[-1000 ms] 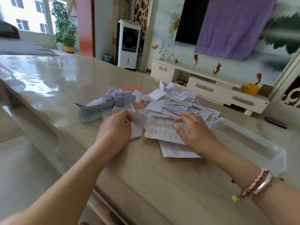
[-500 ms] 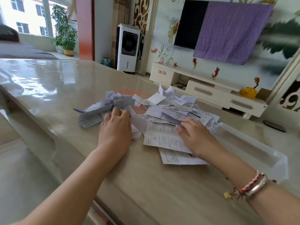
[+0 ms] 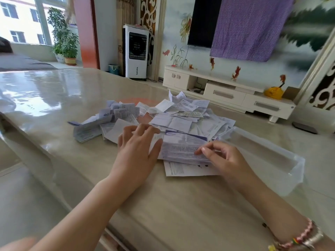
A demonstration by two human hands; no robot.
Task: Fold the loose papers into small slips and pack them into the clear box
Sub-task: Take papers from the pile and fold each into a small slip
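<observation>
My left hand (image 3: 135,153): lies palm down on the left end of a printed sheet (image 3: 183,148), fingers straight and a little spread, pressing the paper against the bench (image 3: 163,214); it grips nothing.
My right hand (image 3: 224,160): sits at the right end of that same sheet, fingers (image 3: 201,150) curled, with the near right edge of the paper pinched under them.
Printed sheet: long, closely printed, with a blue band along its far edge; it lies between my two hands on top of the heap, its near edge lifted slightly off the page below.
Page underneath (image 3: 188,169): flat on the bench, sticking out toward me from under the printed sheet.
Loose papers (image 3: 174,116): a spread heap beyond my hands, many overlapping and some creased; a smaller cluster of folded pieces (image 3: 108,120) lies to the left, just beside my left hand.
Clear box (image 3: 268,154): to the right of the heap, touching its edge, lying at an angle; I cannot tell whether any slips are inside.
Bracelets (image 3: 299,240): on my right wrist, beaded and metal.
Room behind: low white cabinet (image 3: 228,93), purple cloth (image 3: 250,26) hanging over a dark screen.
</observation>
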